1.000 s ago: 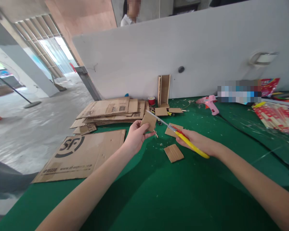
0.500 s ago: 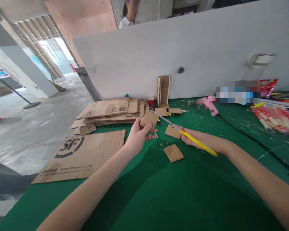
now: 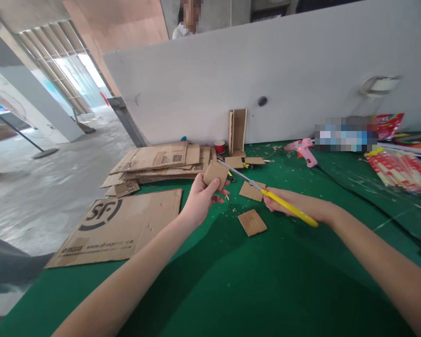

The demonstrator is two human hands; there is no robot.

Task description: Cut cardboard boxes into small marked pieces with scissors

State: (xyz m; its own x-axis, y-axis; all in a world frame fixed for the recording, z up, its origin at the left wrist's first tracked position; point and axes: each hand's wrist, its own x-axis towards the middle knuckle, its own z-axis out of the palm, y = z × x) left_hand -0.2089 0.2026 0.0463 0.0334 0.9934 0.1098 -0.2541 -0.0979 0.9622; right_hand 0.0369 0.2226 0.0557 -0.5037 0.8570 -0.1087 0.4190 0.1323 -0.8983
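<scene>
Between thumb and fingers, my left hand [image 3: 200, 199] pinches a small square cardboard piece [image 3: 215, 175]. My right hand [image 3: 284, 200] is closed around the yellow-handled scissors [image 3: 289, 207], whose blades reach left to the far edge of that piece. Whether the blades touch it I cannot tell. Two more cardboard squares lie on the green table: one [image 3: 251, 191] partly under the scissors, the other [image 3: 252, 222] nearer to me. Small cardboard pieces [image 3: 233, 162] and an upright cardboard channel [image 3: 237, 132] are behind the hands.
Flat cardboard [image 3: 154, 159] is stacked at the back left, with a large printed sheet [image 3: 126, 229] before it. A red spool [image 3: 220, 146] stands near the wall panel [image 3: 196, 84]. Right of it lie a pink glue gun [image 3: 308, 152], its cord and packaged sticks [image 3: 402, 171]. A person [image 3: 184, 30] is beyond the panel.
The cardboard piece in my left hand has tilted very slightly. Both hands keep nearly the same place, and the scissors remain at the piece's edge.
</scene>
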